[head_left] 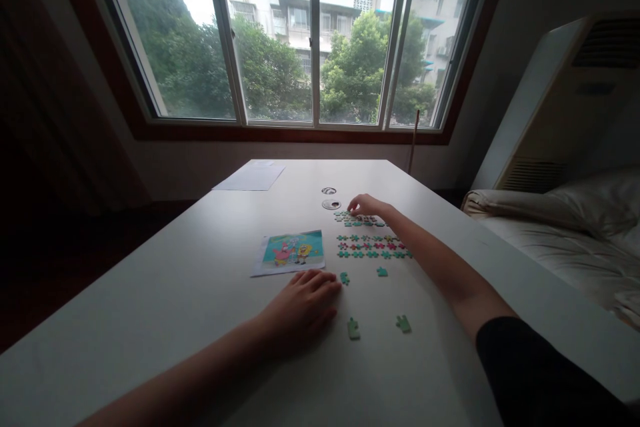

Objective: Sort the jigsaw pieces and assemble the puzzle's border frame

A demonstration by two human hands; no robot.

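Note:
My left hand (311,298) lies palm down on the white table, its fingers stretched out beside the lower edge of a cartoon picture sheet (293,250). Just past its fingertips is a small teal puzzle piece (345,278). My right hand (369,205) reaches far forward with fingers bent down in a pinch over the far rows of puzzle pieces (364,221). Its fingertips meet at a puzzle piece there, mostly hidden by the fingers. Nearer rows of green and red puzzle pieces (370,246) lie left of my right forearm. Separate pieces include a teal one (382,271) and two green ones (353,329).
The white table (200,293) stretches toward a window (315,40). Two round metal-coloured discs (331,204) sit in its surface past the puzzle rows. White paper (250,176) lies at the far left edge. A pale sofa (560,220) stands to the right.

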